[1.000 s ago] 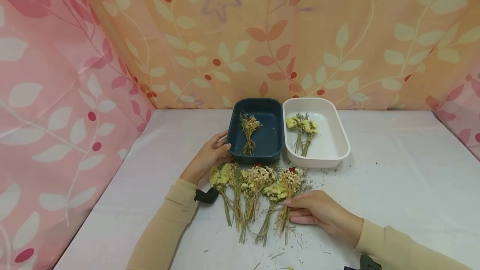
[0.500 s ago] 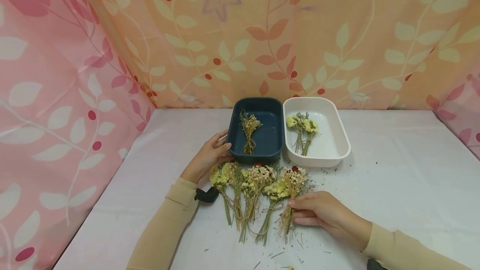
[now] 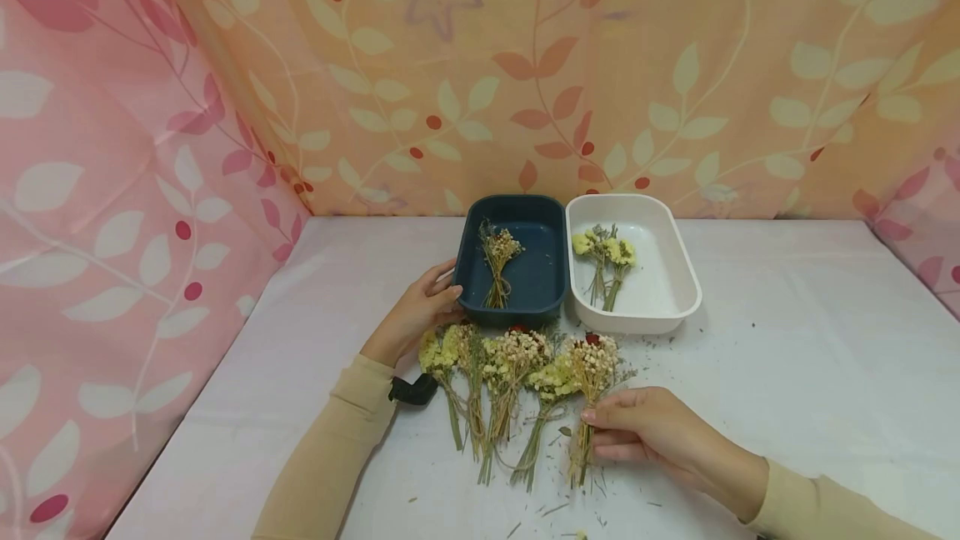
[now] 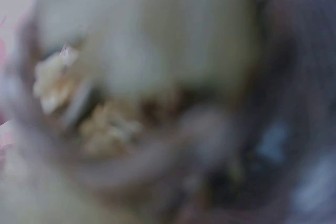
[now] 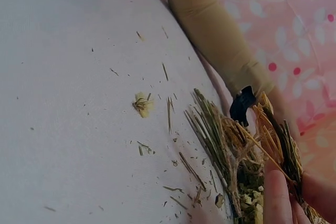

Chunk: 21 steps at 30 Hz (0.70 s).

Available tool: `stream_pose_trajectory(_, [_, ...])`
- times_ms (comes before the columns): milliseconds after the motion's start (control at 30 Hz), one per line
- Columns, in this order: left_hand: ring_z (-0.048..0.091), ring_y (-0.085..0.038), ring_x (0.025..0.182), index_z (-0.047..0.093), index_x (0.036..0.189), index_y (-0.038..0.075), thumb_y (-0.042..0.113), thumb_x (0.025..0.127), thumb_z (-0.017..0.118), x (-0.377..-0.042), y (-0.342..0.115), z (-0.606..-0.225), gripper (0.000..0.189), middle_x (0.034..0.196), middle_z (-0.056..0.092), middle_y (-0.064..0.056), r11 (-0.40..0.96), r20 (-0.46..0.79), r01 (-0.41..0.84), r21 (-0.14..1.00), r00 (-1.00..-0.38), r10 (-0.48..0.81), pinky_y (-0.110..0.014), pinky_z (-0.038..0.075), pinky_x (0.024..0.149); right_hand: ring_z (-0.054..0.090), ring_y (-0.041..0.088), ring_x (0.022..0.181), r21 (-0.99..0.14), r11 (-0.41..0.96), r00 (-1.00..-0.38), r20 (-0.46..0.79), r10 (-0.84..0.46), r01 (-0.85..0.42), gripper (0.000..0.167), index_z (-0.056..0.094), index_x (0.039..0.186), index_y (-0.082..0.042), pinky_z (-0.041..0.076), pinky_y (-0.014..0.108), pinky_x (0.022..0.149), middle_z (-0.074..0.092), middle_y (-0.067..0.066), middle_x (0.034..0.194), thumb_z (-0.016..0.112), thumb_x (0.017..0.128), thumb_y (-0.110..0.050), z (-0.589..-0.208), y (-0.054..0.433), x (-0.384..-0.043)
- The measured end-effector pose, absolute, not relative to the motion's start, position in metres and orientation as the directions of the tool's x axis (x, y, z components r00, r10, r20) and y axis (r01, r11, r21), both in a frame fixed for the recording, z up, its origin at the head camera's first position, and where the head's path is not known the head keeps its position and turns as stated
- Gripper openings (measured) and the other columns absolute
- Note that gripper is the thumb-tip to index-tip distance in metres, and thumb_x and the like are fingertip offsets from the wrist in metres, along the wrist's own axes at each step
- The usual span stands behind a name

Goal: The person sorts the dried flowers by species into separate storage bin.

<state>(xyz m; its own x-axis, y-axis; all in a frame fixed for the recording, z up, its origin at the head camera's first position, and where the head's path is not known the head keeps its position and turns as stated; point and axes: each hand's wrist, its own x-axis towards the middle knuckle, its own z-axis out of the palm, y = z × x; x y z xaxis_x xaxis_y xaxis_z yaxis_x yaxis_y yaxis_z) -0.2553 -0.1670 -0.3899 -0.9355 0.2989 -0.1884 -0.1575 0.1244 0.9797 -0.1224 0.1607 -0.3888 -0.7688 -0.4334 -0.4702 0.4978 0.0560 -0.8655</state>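
My right hand (image 3: pixel 652 432) pinches a bouquet of dried flowers (image 3: pixel 594 365) by its tied stems; it has small cream blooms and a red flower. In the right wrist view, the fingers (image 5: pixel 277 198) are at the stems (image 5: pixel 281 145). My left hand (image 3: pixel 414 313) rests against the left side of a dark blue tray (image 3: pixel 551 307), its fingers fairly straight along the outer wall. One dried bouquet (image 3: pixel 498 261) lies inside that tray. Several more bouquets (image 3: pixel 517 357), some yellow, lie in a row in front of it. The left wrist view is badly blurred.
A white tray (image 3: pixel 678 298) stands against the blue one and holds yellow bouquets (image 3: pixel 617 257). Broken stem bits (image 5: pixel 191 170) and a loose yellow bloom (image 5: pixel 142 104) are scattered on the white table (image 3: pixel 787 340). Patterned cloth (image 3: pixel 637 65) hangs around the table.
My right hand has drawn the cream-and-red bouquet slightly right and toward me, away from the yellow bouquet beside it. The left hand has stayed at the blue tray.
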Motion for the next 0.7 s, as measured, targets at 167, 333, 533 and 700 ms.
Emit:
stream_pose_trajectory(167, [0.048,-0.039,0.137,0.020,0.160,0.025,0.021,0.105,0.052,-0.255,-0.167,-0.391,0.063,0.166,0.022,-0.010,0.120,-0.181,-0.151,0.981,-0.936,0.303,-0.054,0.043,0.112,0.072,0.008,0.073,-0.883,0.093,-0.778,-0.452,-0.437,0.461,0.014,0.074,0.094,-0.006,0.062,0.027,0.076,0.072,-0.001,0.083,0.071,0.093,-0.019,-0.381,0.160,-0.122])
stream_pose_trajectory(333, [0.048,-0.039,0.138,0.020,0.160,0.026,0.021,0.106,0.051,-0.256,-0.166,-0.391,0.063,0.166,0.022,-0.011,0.125,-0.181,-0.149,0.981,-0.934,0.308,-0.054,0.043,0.112,0.072,0.008,0.074,-0.897,0.139,-0.792,-0.436,-0.427,0.419,0.021,0.074,0.099,-0.002,0.062,0.027,0.075,0.072,-0.001,0.083,0.071,0.093,-0.022,-0.370,0.159,-0.123])
stream_pose_trajectory(533, [0.049,-0.038,0.136,0.021,0.160,0.028,0.023,0.105,0.052,-0.257,-0.167,-0.391,0.063,0.166,0.023,-0.010,0.133,-0.180,-0.145,0.980,-0.937,0.300,-0.054,0.043,0.112,0.072,0.007,0.074,-0.910,0.191,-0.812,-0.415,-0.409,0.369,0.033,0.071,0.110,0.005,0.062,0.027,0.076,0.073,-0.002,0.083,0.072,0.092,-0.022,-0.354,0.156,-0.129])
stream_pose_trajectory(700, [0.047,-0.036,0.139,0.023,0.159,0.030,0.024,0.105,0.053,-0.257,-0.168,-0.391,0.063,0.166,0.023,-0.008,0.147,-0.195,-0.158,0.976,-0.937,0.290,-0.053,0.043,0.112,0.072,0.008,0.075,-0.919,0.220,-0.825,-0.391,-0.408,0.327,0.033,0.071,0.110,0.005,0.062,0.028,0.077,0.072,-0.001,0.083,0.073,0.092,-0.023,-0.345,0.152,-0.136])
